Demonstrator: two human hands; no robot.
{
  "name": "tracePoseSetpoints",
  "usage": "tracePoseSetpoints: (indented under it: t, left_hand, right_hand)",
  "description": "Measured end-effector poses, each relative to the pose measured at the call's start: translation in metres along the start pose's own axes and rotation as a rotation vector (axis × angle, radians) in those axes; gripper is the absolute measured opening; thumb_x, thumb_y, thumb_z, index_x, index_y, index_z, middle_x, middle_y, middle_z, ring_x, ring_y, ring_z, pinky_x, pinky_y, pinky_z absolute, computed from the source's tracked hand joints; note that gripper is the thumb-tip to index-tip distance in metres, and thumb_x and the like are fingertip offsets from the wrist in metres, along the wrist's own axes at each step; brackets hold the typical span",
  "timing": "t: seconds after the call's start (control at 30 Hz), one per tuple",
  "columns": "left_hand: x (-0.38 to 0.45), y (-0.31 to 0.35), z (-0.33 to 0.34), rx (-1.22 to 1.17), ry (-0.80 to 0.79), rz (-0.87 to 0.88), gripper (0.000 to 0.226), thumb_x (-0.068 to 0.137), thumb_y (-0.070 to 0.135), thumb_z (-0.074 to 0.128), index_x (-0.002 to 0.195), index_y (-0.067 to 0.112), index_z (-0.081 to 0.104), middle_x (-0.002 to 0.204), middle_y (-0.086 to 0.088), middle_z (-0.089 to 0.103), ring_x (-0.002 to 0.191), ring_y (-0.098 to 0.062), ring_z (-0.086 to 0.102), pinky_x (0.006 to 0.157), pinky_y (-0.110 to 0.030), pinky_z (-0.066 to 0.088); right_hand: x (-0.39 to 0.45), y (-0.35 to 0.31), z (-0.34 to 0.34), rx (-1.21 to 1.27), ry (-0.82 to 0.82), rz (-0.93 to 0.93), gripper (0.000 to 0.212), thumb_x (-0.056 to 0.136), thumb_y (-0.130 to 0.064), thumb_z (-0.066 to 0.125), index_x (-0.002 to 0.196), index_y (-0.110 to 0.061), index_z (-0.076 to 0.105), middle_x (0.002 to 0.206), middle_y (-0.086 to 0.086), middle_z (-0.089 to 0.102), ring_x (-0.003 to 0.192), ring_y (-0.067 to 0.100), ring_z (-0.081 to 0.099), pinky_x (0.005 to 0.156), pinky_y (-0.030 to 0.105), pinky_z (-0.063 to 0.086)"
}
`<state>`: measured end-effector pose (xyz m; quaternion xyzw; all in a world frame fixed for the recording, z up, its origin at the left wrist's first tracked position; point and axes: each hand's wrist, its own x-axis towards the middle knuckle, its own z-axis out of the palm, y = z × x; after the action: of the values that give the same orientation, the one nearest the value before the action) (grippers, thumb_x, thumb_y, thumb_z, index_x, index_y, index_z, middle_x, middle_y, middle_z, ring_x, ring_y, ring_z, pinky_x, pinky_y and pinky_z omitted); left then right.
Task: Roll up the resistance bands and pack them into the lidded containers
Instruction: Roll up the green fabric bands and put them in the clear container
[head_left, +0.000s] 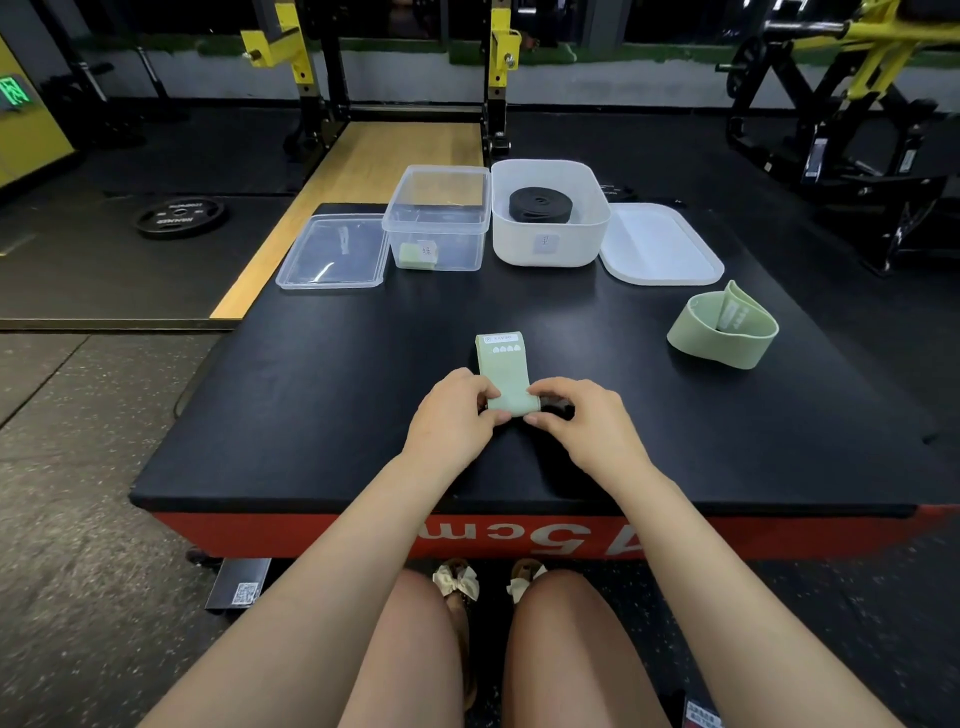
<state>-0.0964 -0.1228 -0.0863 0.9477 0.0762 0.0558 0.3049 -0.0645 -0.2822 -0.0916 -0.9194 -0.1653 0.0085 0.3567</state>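
Note:
A pale green resistance band (503, 370) lies flat on the black platform (332, 395), partly rolled at its near end. My left hand (453, 415) and my right hand (582, 418) both pinch that rolled end from either side. A second green band (723, 328) sits as a loose loop at the right. The clear container (437, 217) holds a small green roll (417, 256); its clear lid (332, 254) lies to its left. The white container (550, 214) holds a rolled black band (540, 203); its white lid (660, 243) lies to its right.
The platform has a red front face (322, 535) near my knees. A weight plate (179, 215) lies on the floor at the left. A yellow and black rack (400, 67) and a machine (841, 93) stand behind.

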Motion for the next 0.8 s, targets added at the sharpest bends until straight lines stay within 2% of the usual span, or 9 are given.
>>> tracePoseSetpoints:
  t: [0.1, 0.17, 0.27, 0.4, 0.57, 0.7, 0.8]
  left_hand:
    - [0.004, 0.0, -0.004, 0.033, -0.036, -0.004, 0.027, 0.088, 0.031, 0.062, 0.111, 0.018, 0.065, 0.105, 0.003, 0.054, 0.099, -0.018, 0.055, 0.085, -0.034, 0.046]
    - [0.006, 0.0, -0.006, 0.057, -0.045, 0.001, 0.027, 0.088, 0.035, 0.062, 0.109, 0.02, 0.067, 0.105, 0.003, 0.053, 0.098, -0.019, 0.055, 0.086, -0.036, 0.046]
    - [0.006, 0.001, -0.008, 0.11, -0.055, 0.004, 0.028, 0.087, 0.039, 0.061, 0.108, 0.023, 0.067, 0.105, 0.003, 0.054, 0.098, -0.019, 0.055, 0.086, -0.036, 0.044]
    - [0.005, 0.001, -0.009, 0.15, -0.06, 0.023, 0.031, 0.089, 0.042, 0.057, 0.11, 0.021, 0.067, 0.107, 0.001, 0.054, 0.098, -0.02, 0.054, 0.084, -0.036, 0.045]
    - [0.003, -0.001, -0.004, 0.198, -0.023, 0.038, 0.047, 0.085, 0.042, 0.063, 0.129, 0.031, 0.053, 0.122, 0.008, 0.051, 0.112, -0.015, 0.05, 0.093, -0.032, 0.042]
    - [0.003, 0.001, -0.001, 0.237, 0.084, 0.132, 0.036, 0.087, 0.036, 0.062, 0.121, 0.03, 0.054, 0.12, 0.01, 0.052, 0.109, -0.014, 0.047, 0.089, -0.03, 0.039]
    - [0.008, 0.002, -0.003, 0.251, 0.074, 0.15, 0.027, 0.089, 0.033, 0.059, 0.116, 0.027, 0.057, 0.117, 0.009, 0.056, 0.105, -0.016, 0.05, 0.087, -0.031, 0.041]
  right_hand:
    - [0.0, 0.001, 0.004, -0.027, 0.038, -0.082, 0.035, 0.084, -0.019, 0.07, 0.118, -0.019, 0.064, 0.116, -0.006, 0.06, 0.105, 0.01, 0.054, 0.092, 0.023, 0.043]
    - [0.0, 0.002, 0.007, -0.031, 0.063, -0.124, 0.034, 0.083, -0.017, 0.071, 0.117, -0.018, 0.064, 0.114, -0.006, 0.06, 0.1, 0.009, 0.054, 0.089, 0.022, 0.043]
    - [0.002, 0.002, 0.009, -0.051, 0.082, -0.124, 0.03, 0.084, -0.015, 0.07, 0.113, -0.016, 0.065, 0.111, -0.005, 0.062, 0.094, 0.007, 0.052, 0.083, 0.019, 0.042]
    - [0.009, 0.0, 0.006, -0.067, 0.049, -0.1, 0.027, 0.085, -0.015, 0.068, 0.112, -0.015, 0.067, 0.108, -0.002, 0.064, 0.098, 0.013, 0.056, 0.084, 0.02, 0.042]
    - [0.021, -0.002, 0.0, -0.091, -0.045, -0.047, 0.028, 0.087, -0.019, 0.066, 0.116, -0.019, 0.066, 0.112, -0.002, 0.063, 0.103, 0.017, 0.058, 0.091, 0.031, 0.046]
    - [0.029, -0.004, -0.006, -0.115, -0.109, -0.057, 0.03, 0.09, -0.021, 0.063, 0.12, -0.017, 0.064, 0.112, -0.001, 0.062, 0.102, 0.016, 0.055, 0.088, 0.026, 0.042]
    - [0.033, -0.005, -0.008, -0.112, -0.136, -0.051, 0.031, 0.091, -0.023, 0.061, 0.121, -0.016, 0.063, 0.111, -0.001, 0.06, 0.103, 0.016, 0.053, 0.087, 0.026, 0.04]
